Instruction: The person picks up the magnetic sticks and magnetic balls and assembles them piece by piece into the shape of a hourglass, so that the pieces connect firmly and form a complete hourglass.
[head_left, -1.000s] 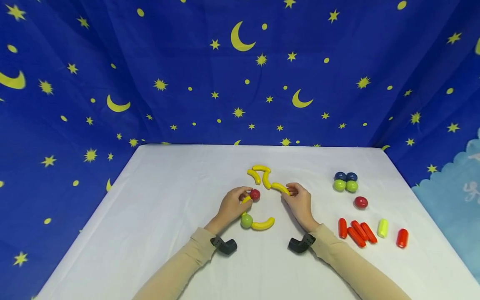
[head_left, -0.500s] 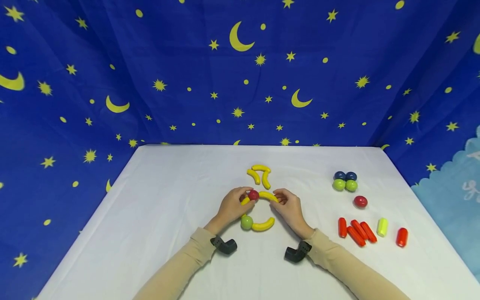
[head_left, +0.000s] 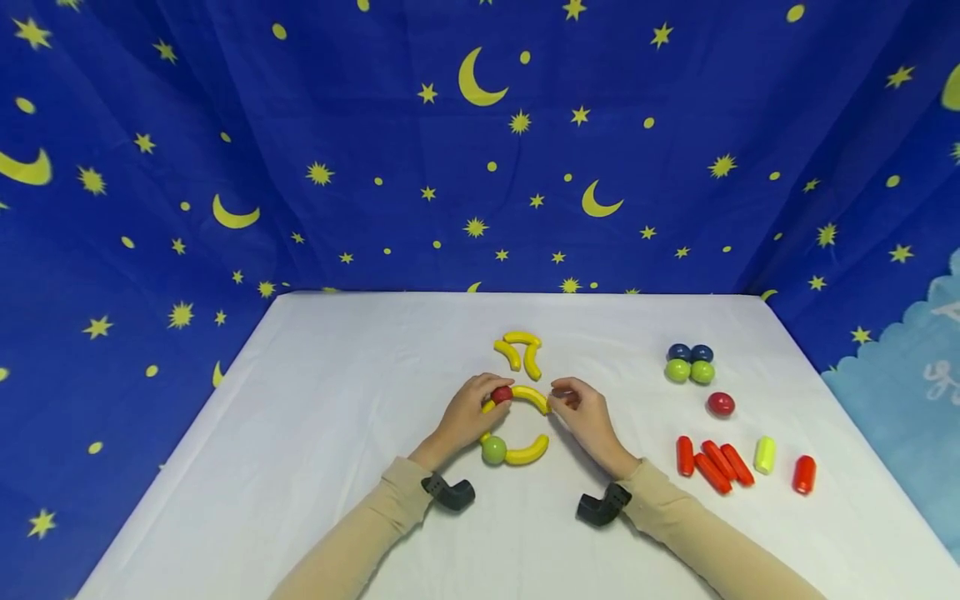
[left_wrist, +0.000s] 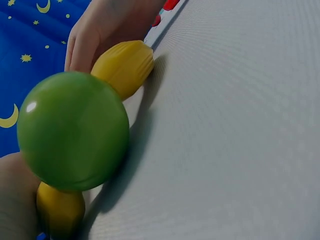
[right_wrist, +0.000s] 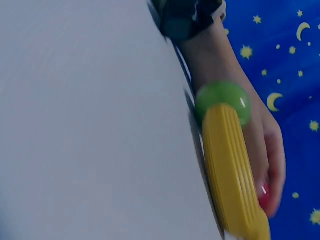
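My left hand [head_left: 467,411] grips the red ball [head_left: 501,395] between thumb and fingers. A curved yellow rod [head_left: 531,397] runs from that ball to the right. Another yellow rod, mostly hidden by the left hand, leads down to a green ball [head_left: 493,451]. From the green ball a third curved yellow rod [head_left: 528,451] extends right, so the pieces form a ring with a gap on its right side. My right hand [head_left: 587,415] is beside the upper rod's right end, its thumb and index finger apart. The left wrist view shows the green ball [left_wrist: 73,131] up close.
Loose curved yellow rods [head_left: 522,337] lie behind the ring. Toward the right are blue balls [head_left: 691,353], green balls [head_left: 690,372], a red ball [head_left: 722,405], several red rods [head_left: 718,464] and a lime rod [head_left: 765,455]. A starry blue curtain [head_left: 420,167] borders the white table [head_left: 360,375].
The right hand brought a curved yellow rod leftward from the loose rods to the red ball, then let go and drew slightly right. The left hand kept holding the red ball, now a little lower.
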